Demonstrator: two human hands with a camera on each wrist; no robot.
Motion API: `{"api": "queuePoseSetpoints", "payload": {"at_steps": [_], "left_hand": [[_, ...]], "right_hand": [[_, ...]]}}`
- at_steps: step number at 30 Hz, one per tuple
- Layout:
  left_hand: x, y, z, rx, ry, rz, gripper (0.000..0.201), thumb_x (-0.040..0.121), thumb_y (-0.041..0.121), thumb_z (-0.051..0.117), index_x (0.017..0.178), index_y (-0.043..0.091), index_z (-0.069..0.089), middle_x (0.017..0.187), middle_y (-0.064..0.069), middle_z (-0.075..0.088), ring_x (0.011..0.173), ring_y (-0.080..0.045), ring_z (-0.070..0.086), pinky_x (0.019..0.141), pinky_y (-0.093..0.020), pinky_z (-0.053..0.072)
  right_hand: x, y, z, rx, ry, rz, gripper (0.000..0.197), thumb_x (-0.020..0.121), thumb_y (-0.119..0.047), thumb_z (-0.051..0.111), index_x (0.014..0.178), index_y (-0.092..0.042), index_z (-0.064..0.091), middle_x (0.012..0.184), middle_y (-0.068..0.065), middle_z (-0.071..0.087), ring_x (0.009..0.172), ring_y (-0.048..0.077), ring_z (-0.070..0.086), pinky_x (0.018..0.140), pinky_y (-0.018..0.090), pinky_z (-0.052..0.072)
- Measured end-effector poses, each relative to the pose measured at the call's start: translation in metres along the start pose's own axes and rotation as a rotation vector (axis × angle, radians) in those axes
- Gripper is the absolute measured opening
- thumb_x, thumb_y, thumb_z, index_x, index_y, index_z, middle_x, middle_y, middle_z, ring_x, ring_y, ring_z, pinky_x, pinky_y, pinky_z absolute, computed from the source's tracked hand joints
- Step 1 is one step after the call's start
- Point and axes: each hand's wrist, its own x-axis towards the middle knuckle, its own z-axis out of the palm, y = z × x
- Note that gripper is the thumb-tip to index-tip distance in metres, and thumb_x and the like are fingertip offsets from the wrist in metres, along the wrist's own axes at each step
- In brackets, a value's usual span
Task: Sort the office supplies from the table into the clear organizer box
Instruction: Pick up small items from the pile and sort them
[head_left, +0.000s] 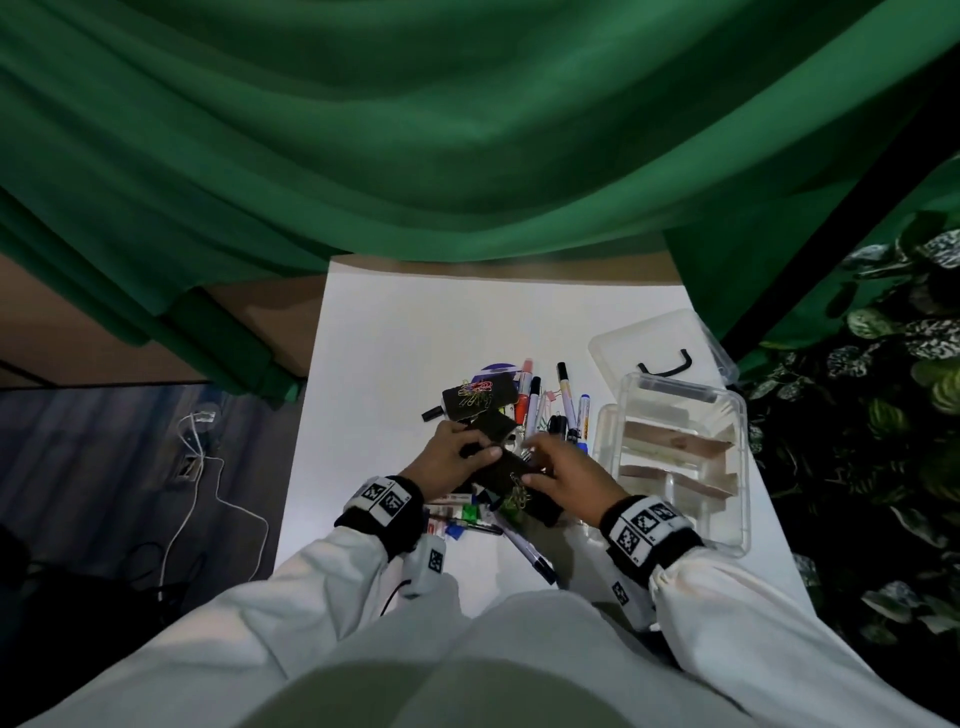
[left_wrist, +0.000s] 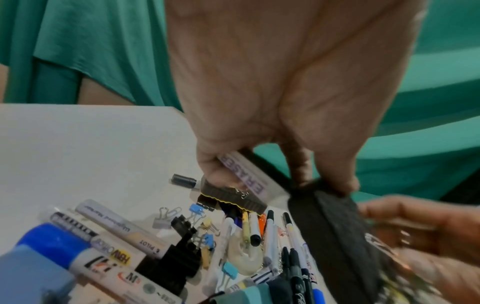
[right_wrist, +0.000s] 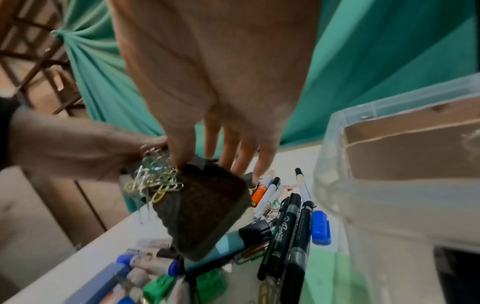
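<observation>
Eraser (right_wrist: 205, 209), dark felt: I have it lifted over the marker pile (right_wrist: 293, 226), between 2 hands. Left hand (head_left: 452, 457) grips the end on its side. Right hand (head_left: 569, 470) pinches the opposite end, thumb beside a clump of paper clips (right_wrist: 155, 183) clinging there. Organizer box (head_left: 744, 457) stands right of the right hand. Risk, in my judgement: a jerked pull shakes the clips loose and scatters them.

Right hand (left_wrist: 420, 236), motion-blurred at frame edge; clear organizer box (right_wrist: 335, 195), cropped at right; markers (right_wrist: 293, 236), partly hidden beneath whiteboard eraser (right_wrist: 207, 211).
</observation>
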Motion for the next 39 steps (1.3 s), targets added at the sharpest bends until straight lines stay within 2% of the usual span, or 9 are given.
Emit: {"api": "queuePoseSetpoints", "payload": {"at_steps": [3, 6, 9, 16, 20, 26, 33, 37, 39], "left_hand": [[0.010, -0.014, 0.009, -0.016, 0.162, -0.016, 0.043, 0.078, 0.076, 0.055, 0.082, 0.035, 0.070, 0.104, -0.010, 0.059, 0.101, -0.030, 0.061, 0.085, -0.043, 0.055], [0.013, -0.014, 0.013, -0.036, 0.248, 0.002, 0.043, 0.081, 0.071, 0.056, 0.073, 0.031, 0.069, 0.087, -0.007, 0.065, 0.087, -0.027, 0.063, 0.077, -0.046, 0.056], [0.012, -0.006, 0.013, -0.033, 0.300, 0.017, 0.043, 0.081, 0.066, 0.056, 0.067, 0.026, 0.067, 0.076, -0.004, 0.066, 0.077, -0.023, 0.063, 0.070, -0.043, 0.055], [0.023, -0.033, 0.005, 0.064, 0.368, -0.060, 0.039, 0.076, 0.078, 0.047, 0.063, 0.043, 0.059, 0.088, -0.008, 0.064, 0.090, -0.029, 0.062, 0.079, -0.045, 0.055], [0.023, -0.040, -0.003, 0.087, 0.365, -0.118, 0.040, 0.074, 0.082, 0.043, 0.063, 0.046, 0.057, 0.095, -0.010, 0.062, 0.093, -0.030, 0.060, 0.081, -0.043, 0.054], [0.015, -0.019, -0.003, 0.069, 0.331, -0.085, 0.041, 0.079, 0.071, 0.048, 0.061, 0.036, 0.060, 0.080, -0.008, 0.064, 0.082, -0.027, 0.062, 0.072, -0.039, 0.054], [0.007, -0.006, -0.006, 0.068, 0.348, -0.149, 0.056, 0.077, 0.067, 0.048, 0.065, 0.015, 0.066, 0.068, -0.007, 0.067, 0.068, -0.024, 0.063, 0.064, -0.036, 0.052], [0.001, -0.004, -0.008, 0.052, 0.363, -0.271, 0.048, 0.090, 0.048, 0.058, 0.054, 0.017, 0.052, 0.063, -0.008, 0.059, 0.062, -0.025, 0.053, 0.059, -0.030, 0.040], [-0.003, -0.002, -0.007, 0.066, 0.367, -0.296, 0.048, 0.092, 0.045, 0.057, 0.053, 0.018, 0.050, 0.062, -0.008, 0.057, 0.062, -0.024, 0.051, 0.059, -0.030, 0.037]], "right_hand": [[-0.002, -0.013, 0.008, -0.217, 0.273, -0.192, 0.041, 0.088, -0.039, 0.064, 0.122, -0.020, 0.053, 0.116, -0.001, 0.053, 0.105, 0.013, 0.050, 0.090, 0.029, 0.046], [-0.004, -0.023, 0.024, -0.283, 0.152, -0.234, 0.043, 0.086, -0.038, 0.065, 0.123, -0.021, 0.052, 0.118, -0.003, 0.050, 0.103, 0.012, 0.052, 0.087, 0.026, 0.050], [0.000, -0.023, 0.037, -0.291, 0.174, -0.204, 0.028, 0.088, -0.018, 0.063, 0.115, -0.016, 0.056, 0.117, 0.000, 0.053, 0.101, 0.016, 0.056, 0.082, 0.022, 0.046], [-0.003, -0.013, 0.055, -0.368, 0.062, -0.138, 0.020, 0.088, -0.013, 0.058, 0.108, -0.014, 0.061, 0.109, 0.002, 0.057, 0.093, 0.022, 0.061, 0.072, 0.030, 0.051], [0.000, -0.015, 0.054, -0.319, 0.146, -0.094, 0.016, 0.094, -0.022, 0.054, 0.107, -0.015, 0.060, 0.108, 0.000, 0.058, 0.094, 0.019, 0.060, 0.074, 0.030, 0.052], [0.012, -0.032, 0.051, -0.184, 0.204, -0.043, 0.032, 0.088, -0.020, 0.065, 0.117, -0.010, 0.056, 0.115, 0.006, 0.057, 0.097, 0.022, 0.060, 0.081, 0.032, 0.052], [0.014, -0.022, 0.052, -0.258, 0.128, -0.119, 0.011, 0.091, -0.009, 0.053, 0.099, -0.011, 0.061, 0.102, 0.005, 0.063, 0.086, 0.022, 0.063, 0.067, 0.024, 0.046], [0.011, -0.013, 0.047, -0.229, 0.129, -0.082, 0.006, 0.093, -0.015, 0.055, 0.098, -0.015, 0.055, 0.099, 0.002, 0.063, 0.083, 0.019, 0.064, 0.069, 0.028, 0.055], [0.011, -0.013, 0.045, -0.184, 0.140, -0.079, 0.018, 0.091, -0.028, 0.060, 0.103, -0.020, 0.050, 0.100, -0.002, 0.060, 0.081, 0.015, 0.062, 0.069, 0.029, 0.056]]}}
